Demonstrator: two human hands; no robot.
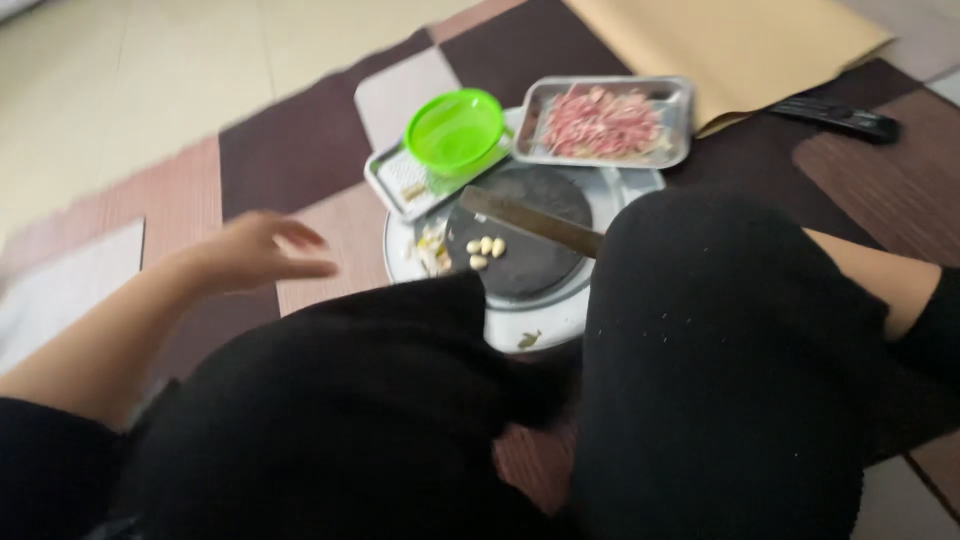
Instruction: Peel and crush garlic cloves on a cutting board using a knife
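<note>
Our left hand (262,250) hovered empty, fingers loosely spread, left of garlic cloves (485,247) on dark chopping board (535,262); right hand hidden behind knee.

No packages, labels, signs or screens visible anywhere in view.

Metal tray of sliced meat (603,122), remote (835,118), tan paper (730,45), checkered mat (300,140).
</note>
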